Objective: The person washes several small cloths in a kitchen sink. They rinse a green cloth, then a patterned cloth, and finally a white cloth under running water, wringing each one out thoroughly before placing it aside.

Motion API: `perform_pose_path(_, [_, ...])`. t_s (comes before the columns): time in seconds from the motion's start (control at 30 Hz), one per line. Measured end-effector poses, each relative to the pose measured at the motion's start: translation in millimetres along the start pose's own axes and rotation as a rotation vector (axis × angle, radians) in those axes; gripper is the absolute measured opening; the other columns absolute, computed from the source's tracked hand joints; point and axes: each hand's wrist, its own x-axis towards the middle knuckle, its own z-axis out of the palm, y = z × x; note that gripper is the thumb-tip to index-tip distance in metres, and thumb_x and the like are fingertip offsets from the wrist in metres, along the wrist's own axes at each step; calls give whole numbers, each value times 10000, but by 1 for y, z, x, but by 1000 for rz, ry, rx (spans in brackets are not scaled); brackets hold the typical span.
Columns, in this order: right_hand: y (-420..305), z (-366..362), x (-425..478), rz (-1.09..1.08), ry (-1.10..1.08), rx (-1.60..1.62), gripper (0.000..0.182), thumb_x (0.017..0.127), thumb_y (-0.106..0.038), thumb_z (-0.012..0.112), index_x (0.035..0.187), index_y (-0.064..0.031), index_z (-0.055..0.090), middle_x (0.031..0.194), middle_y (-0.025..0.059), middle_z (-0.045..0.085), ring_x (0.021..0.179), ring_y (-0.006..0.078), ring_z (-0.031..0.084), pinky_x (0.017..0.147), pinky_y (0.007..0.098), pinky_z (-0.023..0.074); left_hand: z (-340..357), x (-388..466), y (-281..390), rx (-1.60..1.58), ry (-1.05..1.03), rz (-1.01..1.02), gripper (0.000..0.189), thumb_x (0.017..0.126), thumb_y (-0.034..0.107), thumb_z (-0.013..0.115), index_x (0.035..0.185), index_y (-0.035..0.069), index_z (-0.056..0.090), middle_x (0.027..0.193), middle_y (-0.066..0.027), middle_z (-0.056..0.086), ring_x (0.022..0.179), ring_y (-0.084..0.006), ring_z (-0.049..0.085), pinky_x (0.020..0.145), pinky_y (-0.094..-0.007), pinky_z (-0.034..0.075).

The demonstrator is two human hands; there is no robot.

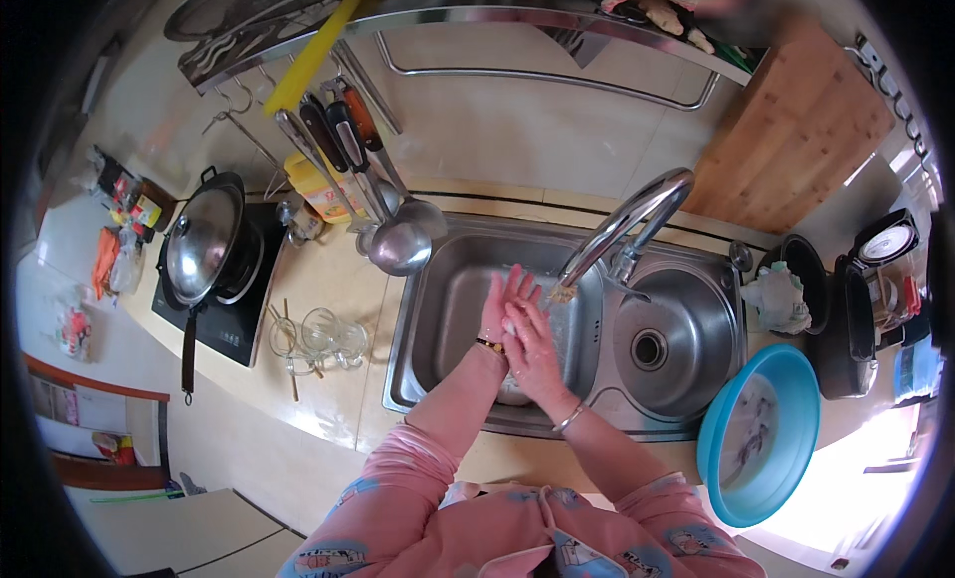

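Note:
Both hands are together over the large rectangular basin (455, 309) of a stainless steel sink. My left hand (494, 309), with a dark beaded bracelet at the wrist, is palm up with its fingers spread. Across its palm lies my right hand (531, 343), wet, its fingers apart and touching the left hand; a silver bangle circles that wrist. A small white patch shows between the palms, too small to tell if it is foam. The chrome faucet (623, 223) arches over the basin to their right. Something whitish (515, 391) on the basin floor is partly hidden by my wrists.
A round basin (675, 309) with a drain adjoins on the right. A blue plastic tub (802, 436) holding cloudy liquid overhangs the counter edge. Glass mugs (321, 332) and a covered wok (200, 242) stand left. Ladles (401, 246) hang behind; a wooden board (791, 130) leans right.

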Motion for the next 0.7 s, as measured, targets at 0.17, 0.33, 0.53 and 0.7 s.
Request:
perform_pose_path(0.17, [26, 8, 13, 242, -43, 27, 201, 848, -193, 554, 926, -12, 596, 881, 205, 582, 797, 378, 567, 689, 445, 450, -25, 2, -18, -95, -236, -212, 555, 914, 558, 273, 1239, 155, 472, 1283, -45, 460, 1188, -209, 420, 1009, -371, 316])
perform_pose_path(0.33, [52, 18, 36, 411, -91, -84, 355, 885, -342, 500, 765, -15, 571, 730, 225, 594, 687, 402, 580, 618, 455, 460, -6, -12, -18, 44, -225, -200, 575, 924, 538, 241, 1311, 135, 377, 1301, -43, 444, 1185, -219, 419, 1015, -389, 295])
perform_pose_path(0.53, [65, 20, 49, 1028, -37, 557, 456, 857, -446, 539, 650, -43, 489, 520, 93, 499, 428, 193, 495, 378, 326, 357, -42, -5, -3, 228, -169, -176, 594, 920, 530, 291, 1350, 120, 306, 1309, -62, 417, 1147, -238, 424, 973, -447, 316])
perform_pose_path(0.7, [42, 6, 61, 1095, -58, 959, 322, 893, -375, 515, 709, -115, 470, 536, -13, 426, 407, 90, 401, 339, 248, 284, -26, -14, 10, 225, 40, -196, 514, 924, 481, 356, 1281, 112, 393, 1245, -80, 463, 1061, -231, 476, 885, -413, 396])
